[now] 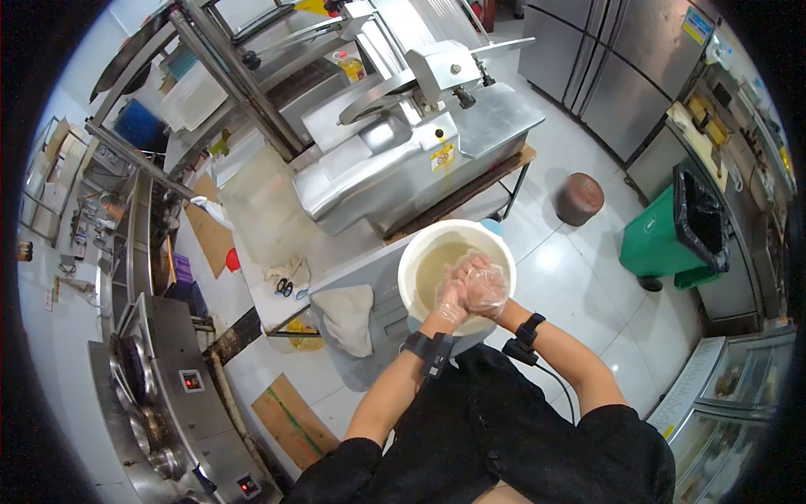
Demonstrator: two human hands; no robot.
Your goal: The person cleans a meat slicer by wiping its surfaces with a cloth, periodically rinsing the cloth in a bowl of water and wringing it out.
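Note:
A round white tub with cloudy pale liquid stands in front of my body. Over its right half, my left hand and my right hand are pressed together, both in clear plastic gloves. The fingers of both are curled closely around something I cannot make out. Black bands with small devices sit on both wrists. Left of the tub, a whitish cloth lies on a grey lid.
A large metal slicer stands on a table beyond the tub. Scissors lie on the table's near corner. A brown stool and a green bin stand to the right. Stoves line the left.

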